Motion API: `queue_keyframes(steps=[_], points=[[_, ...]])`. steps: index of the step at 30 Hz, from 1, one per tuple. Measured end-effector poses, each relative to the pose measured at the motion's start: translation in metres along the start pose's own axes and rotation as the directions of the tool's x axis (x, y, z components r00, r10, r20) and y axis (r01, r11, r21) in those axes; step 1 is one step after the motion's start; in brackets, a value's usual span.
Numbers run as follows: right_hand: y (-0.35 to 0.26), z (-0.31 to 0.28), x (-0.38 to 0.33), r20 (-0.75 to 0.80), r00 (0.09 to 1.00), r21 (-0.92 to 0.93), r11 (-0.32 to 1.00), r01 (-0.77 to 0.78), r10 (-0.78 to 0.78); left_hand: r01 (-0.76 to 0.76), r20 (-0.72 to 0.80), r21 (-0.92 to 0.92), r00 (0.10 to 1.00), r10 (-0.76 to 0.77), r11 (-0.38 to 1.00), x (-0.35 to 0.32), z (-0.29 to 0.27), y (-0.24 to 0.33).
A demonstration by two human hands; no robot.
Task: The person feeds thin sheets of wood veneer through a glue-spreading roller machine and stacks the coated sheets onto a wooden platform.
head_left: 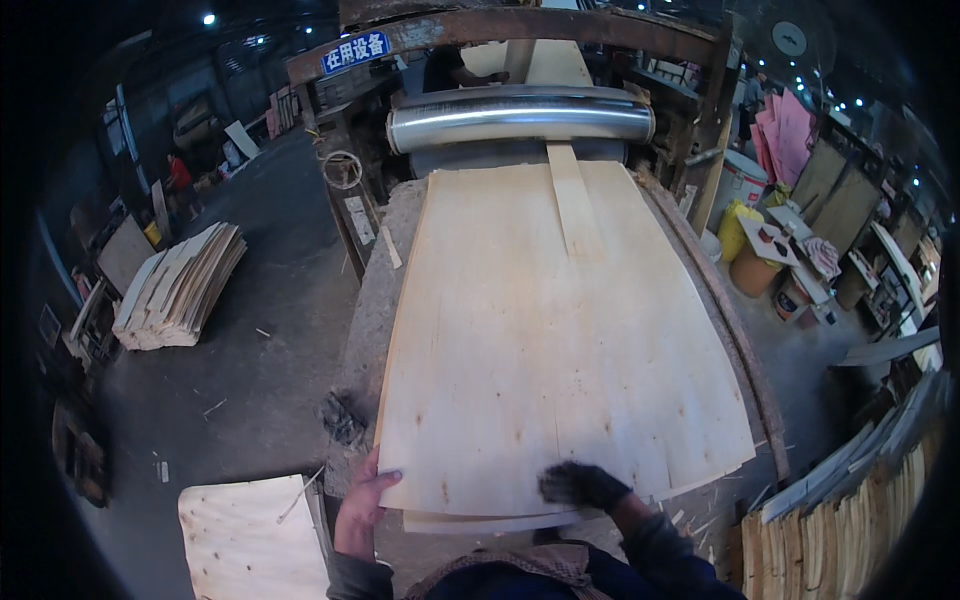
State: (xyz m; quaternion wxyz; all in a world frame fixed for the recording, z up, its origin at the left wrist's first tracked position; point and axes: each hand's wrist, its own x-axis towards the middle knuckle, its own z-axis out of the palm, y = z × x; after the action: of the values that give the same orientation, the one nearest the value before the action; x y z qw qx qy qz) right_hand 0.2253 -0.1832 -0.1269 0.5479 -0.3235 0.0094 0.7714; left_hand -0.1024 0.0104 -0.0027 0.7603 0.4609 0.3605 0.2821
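Both hands are laid on the big thin wood sheet [560, 340]: left hand [362, 505] gripping its near corner, gloved right hand [580, 485] seemingly pressed flat. Metal roller [520, 118] is seen beyond.

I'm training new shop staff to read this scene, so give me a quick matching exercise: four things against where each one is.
Things:
1. left hand
2. right hand
3. metal roller
4. veneer stack

Places:
A. on the floor, far left
B. at the sheet's near left corner
C. across the far end of the table
D. flat on the sheet's near edge, gloved

Pairs: 1-B, 2-D, 3-C, 4-A
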Motion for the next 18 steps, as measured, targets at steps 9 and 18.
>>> queue_keyframes(steps=[9,18], points=[[0.073,-0.047,-0.082,0.038,0.991,0.400,0.910,0.105,-0.131,-0.175,0.117,-0.176,0.973,0.197,0.969,-0.001,0.042,0.067],[0.018,0.004,-0.086,-0.326,0.813,-0.174,0.875,0.451,-0.483,-0.164,0.066,-0.228,0.981,0.183,0.960,0.029,0.003,0.064]])
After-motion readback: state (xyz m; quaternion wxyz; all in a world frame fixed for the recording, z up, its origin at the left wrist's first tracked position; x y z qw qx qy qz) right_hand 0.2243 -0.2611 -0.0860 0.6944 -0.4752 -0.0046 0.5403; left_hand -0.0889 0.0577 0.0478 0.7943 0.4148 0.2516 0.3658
